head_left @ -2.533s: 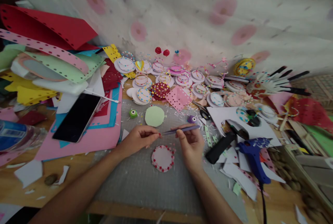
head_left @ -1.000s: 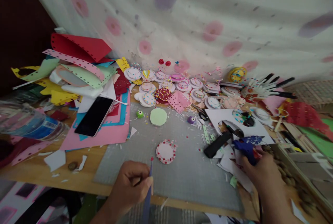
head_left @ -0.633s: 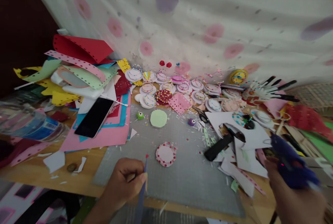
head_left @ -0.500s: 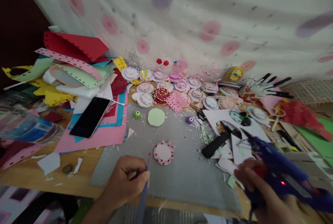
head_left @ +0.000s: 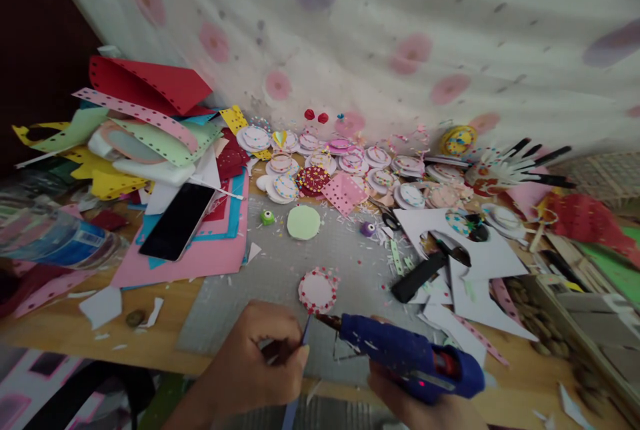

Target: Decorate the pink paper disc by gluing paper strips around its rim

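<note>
My left hand (head_left: pixel 257 353) pinches a slim, pointed blue-grey tool (head_left: pixel 291 411), perhaps tweezers; its tip points up at the near rim of a small pale-pink round (head_left: pixel 318 291) edged with red bits. In my right hand (head_left: pixel 403 400) is a blue hot glue gun (head_left: pixel 390 350), a red light glowing on its side. Its dark nozzle points left and meets or nearly meets the tool's tip; I cannot tell whether they touch. Beyond the pink round, on the grey cutting mat (head_left: pixel 250 323), lies a pale green scalloped disc (head_left: pixel 303 222).
Decorated paper rounds (head_left: pixel 283 188) crowd the back. A phone (head_left: pixel 177 222) rests on coloured sheets at left, near a plastic bottle (head_left: pixel 75 247). Paper scraps (head_left: pixel 483 283), black-handled scissors (head_left: pixel 420 277) and a box (head_left: pixel 590 333) are at right. Green (head_left: pixel 268 217) and purple (head_left: pixel 369 228) one-eyed figures flank the disc.
My right hand has brought the glue gun leftward from the right side to the tool tip. The left hand has shifted slightly right, and the red bit on its tip no longer shows distinctly.
</note>
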Demonstrator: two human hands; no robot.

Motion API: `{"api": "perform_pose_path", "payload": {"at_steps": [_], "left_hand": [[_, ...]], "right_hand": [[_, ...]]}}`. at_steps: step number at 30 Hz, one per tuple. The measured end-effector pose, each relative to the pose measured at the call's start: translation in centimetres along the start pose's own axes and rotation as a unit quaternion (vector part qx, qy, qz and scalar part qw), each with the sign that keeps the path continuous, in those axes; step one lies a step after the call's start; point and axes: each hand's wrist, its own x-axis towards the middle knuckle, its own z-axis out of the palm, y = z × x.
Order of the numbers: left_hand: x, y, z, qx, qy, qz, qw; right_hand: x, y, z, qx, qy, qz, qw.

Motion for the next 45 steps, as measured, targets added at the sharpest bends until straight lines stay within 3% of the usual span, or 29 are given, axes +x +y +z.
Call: {"api": "perform_pose_path", "payload": {"at_steps": [9, 23, 34, 45], "left_hand": [[-0.2, -0.5, 0.2, -0.01, -0.027, -0.002, 1.0], [0.1, -0.6, 0.4, 0.003, -0.032, 0.01, 0.999], [0.2, -0.5, 0.3, 0.0, -0.025, 0.024, 0.999], [0.1, -0.9, 0.1, -0.011, -0.044, 0.026, 0.999]], "right_hand": [[0.8, -1.1, -0.6, -0.017, 0.003, 0.012, 1.0], [0.8, -0.1, -1.2, -0.061, 0.006, 0.017, 0.998], [1.1, -0.8, -1.7, -0.086, -0.046, -0.005, 0.995], [1.4, -1.7, -1.8, -0.045, -0.032, 0.016, 0.998]]}}
